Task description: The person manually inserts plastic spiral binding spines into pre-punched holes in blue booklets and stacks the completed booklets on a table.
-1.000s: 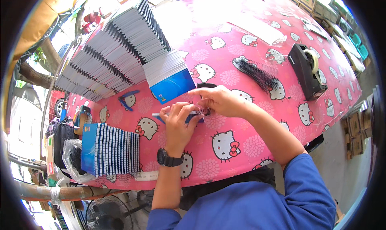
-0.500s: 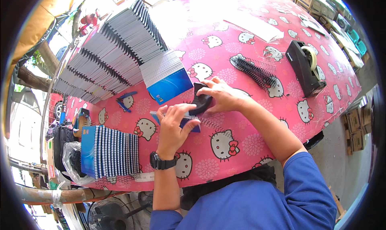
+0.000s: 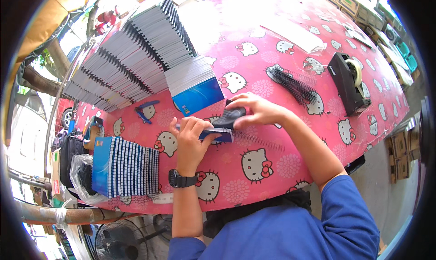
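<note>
My left hand (image 3: 191, 136), with a black wristwatch above it, is closed on a blue-covered notebook (image 3: 223, 136) held on edge above the table. Out of the notebook's right end runs a long thin spiral coil (image 3: 261, 142), trailing to the right. Just beyond it my right hand (image 3: 260, 112) grips a black, rounded, shoe-shaped block (image 3: 228, 118), whose exact kind I cannot make out. The block is close to the notebook's upper edge; whether they touch is hidden. A stack of unbound-looking blue-covered notebooks (image 3: 200, 97) lies past both hands.
Long rows of notebooks (image 3: 136, 51) fill the far left. Coil-bound notebooks (image 3: 131, 167) are stacked at the near left. Blue-handled pliers (image 3: 145, 111) lie between. To the right are a heap of black spiral coils (image 3: 294, 85) and a black tape dispenser (image 3: 347, 85) on the pink patterned tablecloth (image 3: 277, 164).
The black block has tilted and turned flatter in my right hand, which has moved slightly nearer. The notebook has shifted a little right, and more of the trailing coil shows.
</note>
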`<state>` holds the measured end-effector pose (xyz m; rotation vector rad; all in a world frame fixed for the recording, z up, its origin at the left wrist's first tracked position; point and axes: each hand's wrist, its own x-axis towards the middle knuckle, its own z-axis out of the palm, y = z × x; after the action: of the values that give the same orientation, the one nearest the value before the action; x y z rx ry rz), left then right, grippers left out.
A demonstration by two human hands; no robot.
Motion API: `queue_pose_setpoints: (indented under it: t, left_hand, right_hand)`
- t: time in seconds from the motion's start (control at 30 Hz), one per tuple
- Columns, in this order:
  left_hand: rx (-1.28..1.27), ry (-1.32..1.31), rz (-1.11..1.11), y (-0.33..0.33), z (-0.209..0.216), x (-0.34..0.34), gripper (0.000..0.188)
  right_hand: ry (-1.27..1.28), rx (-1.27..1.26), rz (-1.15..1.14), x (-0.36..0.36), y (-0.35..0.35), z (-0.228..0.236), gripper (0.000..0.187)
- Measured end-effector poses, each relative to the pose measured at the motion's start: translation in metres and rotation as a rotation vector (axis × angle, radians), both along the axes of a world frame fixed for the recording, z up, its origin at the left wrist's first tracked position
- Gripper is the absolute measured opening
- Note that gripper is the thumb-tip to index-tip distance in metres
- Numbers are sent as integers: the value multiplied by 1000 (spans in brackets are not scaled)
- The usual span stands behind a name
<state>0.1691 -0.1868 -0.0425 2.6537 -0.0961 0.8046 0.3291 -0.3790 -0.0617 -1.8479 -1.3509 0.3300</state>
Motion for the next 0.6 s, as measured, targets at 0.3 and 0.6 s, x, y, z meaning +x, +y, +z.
queue_pose_setpoints:
  t: [0.3, 0.6]
  left_hand:
    - [53, 32, 78, -6, 0, 1, 27]
    - [-23, -12, 30, -5, 1, 0, 29]
  right_hand:
    - [-31, -48, -80, 4, -1, 4, 37]
    - [300, 106, -34, -10, 6, 5, 31]
